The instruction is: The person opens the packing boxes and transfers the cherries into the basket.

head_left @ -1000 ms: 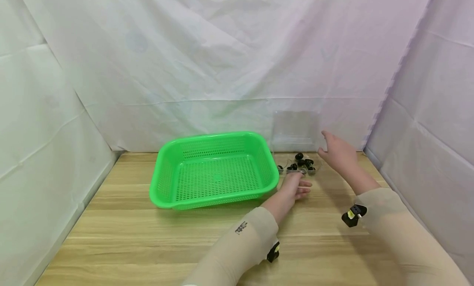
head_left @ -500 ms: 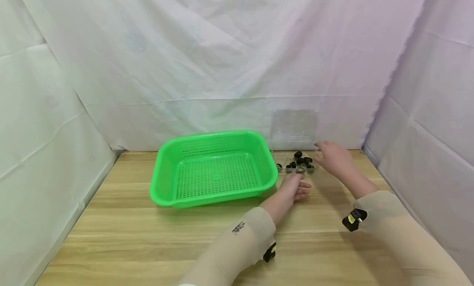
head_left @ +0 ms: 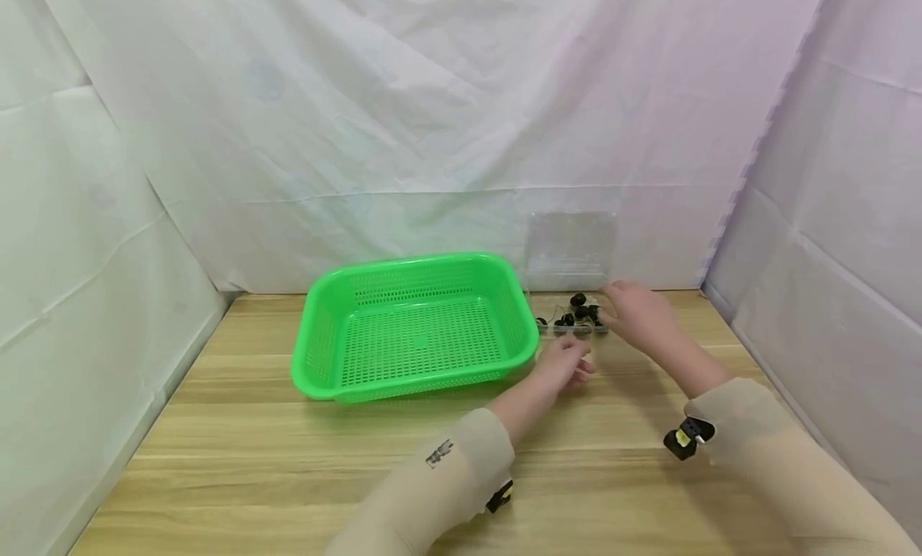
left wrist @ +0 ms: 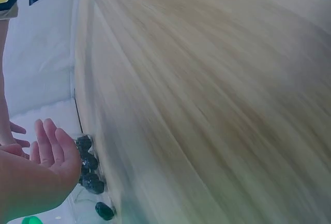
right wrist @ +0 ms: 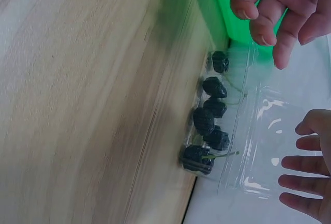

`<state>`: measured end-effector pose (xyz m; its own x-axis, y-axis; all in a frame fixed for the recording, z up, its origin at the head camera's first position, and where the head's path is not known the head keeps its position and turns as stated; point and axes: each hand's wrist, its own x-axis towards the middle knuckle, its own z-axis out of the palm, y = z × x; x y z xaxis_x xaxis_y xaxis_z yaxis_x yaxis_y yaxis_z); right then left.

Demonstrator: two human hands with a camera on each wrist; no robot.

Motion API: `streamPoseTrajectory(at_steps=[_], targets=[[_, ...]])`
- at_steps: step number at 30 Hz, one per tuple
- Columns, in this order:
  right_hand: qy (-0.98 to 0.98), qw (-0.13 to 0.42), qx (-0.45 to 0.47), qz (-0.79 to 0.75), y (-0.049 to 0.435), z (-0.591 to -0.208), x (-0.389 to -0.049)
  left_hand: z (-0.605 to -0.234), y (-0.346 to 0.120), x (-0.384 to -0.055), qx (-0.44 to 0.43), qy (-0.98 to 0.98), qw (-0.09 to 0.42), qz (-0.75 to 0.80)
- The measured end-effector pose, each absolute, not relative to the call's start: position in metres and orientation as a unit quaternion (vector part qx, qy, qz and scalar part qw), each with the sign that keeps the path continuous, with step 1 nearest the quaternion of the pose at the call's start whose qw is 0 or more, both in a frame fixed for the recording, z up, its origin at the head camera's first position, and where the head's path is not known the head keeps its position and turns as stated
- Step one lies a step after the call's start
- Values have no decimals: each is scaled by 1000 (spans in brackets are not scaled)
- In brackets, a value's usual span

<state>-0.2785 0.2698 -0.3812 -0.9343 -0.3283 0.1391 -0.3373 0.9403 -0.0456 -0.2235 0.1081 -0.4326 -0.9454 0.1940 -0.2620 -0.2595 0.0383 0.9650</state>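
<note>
A clear plastic clamshell box [head_left: 569, 244] stands open, its lid raised against the back cloth. Inside lie several dark cherries [right wrist: 203, 121], a few with green stems visible. My left hand [head_left: 558, 366] is just in front of the box, fingers loosely extended; in the left wrist view the left hand [left wrist: 44, 169] overlaps the fruit. At the box's right side is my right hand [head_left: 637, 312], fingers reaching toward its edge. The right wrist view shows the right hand [right wrist: 307, 175] with fingers spread beside the lid; whether it touches the plastic I cannot tell. Neither hand holds anything.
A green perforated basket [head_left: 414, 384] sits immediately left of the box, close to my left hand. The wooden table [head_left: 302, 468] ends at a white cloth backdrop [head_left: 360, 140], with white sheets along both sides.
My right hand has moved left and slightly down, from beside the box to its right edge. My left hand has drawn back a little to the left. The lid remains raised.
</note>
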Motion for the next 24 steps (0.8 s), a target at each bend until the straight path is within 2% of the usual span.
streamPoseTrajectory(at_steps=[5, 10, 15, 24], targets=[[-979, 74, 185, 28, 264, -380, -276, -432, 93, -221, 67, 769, 139, 621], [-977, 89, 194, 28, 260, -379, -272, -427, 81, -215, 123, 801, 143, 568], [-973, 100, 205, 31, 258, -381, -267, -421, 72, -206, 183, 849, 115, 482], [-966, 128, 224, 27, 255, -388, -263, -406, 49, -192, 245, 874, 65, 415]])
